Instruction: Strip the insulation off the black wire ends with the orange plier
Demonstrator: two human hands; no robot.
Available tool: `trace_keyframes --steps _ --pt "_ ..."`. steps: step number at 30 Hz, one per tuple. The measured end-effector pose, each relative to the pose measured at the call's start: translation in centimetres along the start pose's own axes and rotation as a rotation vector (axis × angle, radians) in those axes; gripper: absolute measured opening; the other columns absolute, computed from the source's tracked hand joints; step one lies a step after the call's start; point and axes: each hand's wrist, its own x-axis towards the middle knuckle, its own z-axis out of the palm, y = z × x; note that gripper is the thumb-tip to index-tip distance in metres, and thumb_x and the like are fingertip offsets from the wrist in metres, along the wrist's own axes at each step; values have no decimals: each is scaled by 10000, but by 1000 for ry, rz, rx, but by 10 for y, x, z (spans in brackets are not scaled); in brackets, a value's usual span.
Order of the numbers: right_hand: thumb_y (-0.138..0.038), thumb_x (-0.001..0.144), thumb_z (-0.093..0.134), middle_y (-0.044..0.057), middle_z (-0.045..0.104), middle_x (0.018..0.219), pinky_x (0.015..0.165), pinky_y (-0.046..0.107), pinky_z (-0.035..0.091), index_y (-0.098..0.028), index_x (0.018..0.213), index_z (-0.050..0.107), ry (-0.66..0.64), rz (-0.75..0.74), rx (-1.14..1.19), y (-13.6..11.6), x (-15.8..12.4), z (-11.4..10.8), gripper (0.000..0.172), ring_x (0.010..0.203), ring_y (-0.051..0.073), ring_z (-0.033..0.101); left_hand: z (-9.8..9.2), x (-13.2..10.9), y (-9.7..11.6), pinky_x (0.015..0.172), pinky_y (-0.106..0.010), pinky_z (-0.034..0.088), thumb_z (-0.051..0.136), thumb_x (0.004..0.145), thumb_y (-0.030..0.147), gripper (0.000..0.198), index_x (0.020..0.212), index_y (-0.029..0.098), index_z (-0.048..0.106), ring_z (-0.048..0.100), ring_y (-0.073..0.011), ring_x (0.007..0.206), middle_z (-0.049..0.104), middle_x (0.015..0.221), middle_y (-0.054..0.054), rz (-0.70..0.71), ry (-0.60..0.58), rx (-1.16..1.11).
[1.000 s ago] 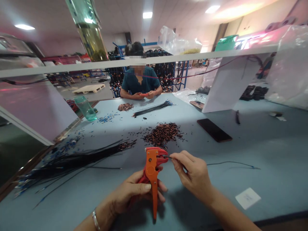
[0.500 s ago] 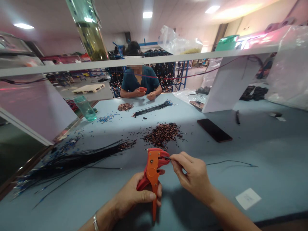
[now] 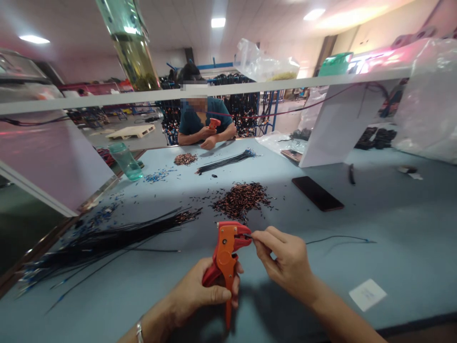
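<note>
My left hand (image 3: pixel 203 286) is wrapped round an orange and red wire stripper (image 3: pixel 225 252), held upright with its jaws facing right. Pinched between the thumb and fingers of my right hand (image 3: pixel 285 257) is a thin black wire (image 3: pixel 335 237). One end of the wire sits at the stripper's jaws; the other trails out to the right, with a blue tip. Beyond the stripper lies a heap of short black and copper scraps (image 3: pixel 243 200). A bundle of black wires (image 3: pixel 121 238) with blue ends rests to the left.
A dark phone (image 3: pixel 317 193) and a white paper square (image 3: pixel 367 294) lie on the right. A green bottle (image 3: pixel 125 162) stands back left. Above the table runs a white shelf (image 3: pixel 221 89). Across it, a co-worker (image 3: pixel 205 119) holds a similar red tool near another wire bundle (image 3: pixel 226 162).
My hands and the wire stripper have barely moved. The wire's trailing end has shifted slightly left. Across the table, the co-worker has raised the red tool and moved the other hand left.
</note>
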Motion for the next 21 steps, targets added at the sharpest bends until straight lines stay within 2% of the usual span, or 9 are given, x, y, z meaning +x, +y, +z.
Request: trace_keyframes --steps 7,21 --pt "-110 892 489 -35 472 586 483 227 332 -182 837 653 1 -19 -7 -1 1 -2 188 477 97 410 4 1 0 643 -277 497 830 654 345 398 893 130 595 610 -142 640 610 757 -28 -20 65 37" --pt "-110 899 483 -41 460 573 482 236 301 -181 836 648 7 -45 -53 1 -1 -1 191 476 98 383 3 1 -5 604 -276 485 804 674 384 408 888 144 553 578 -128 603 572 740 -5 -23 81 68"
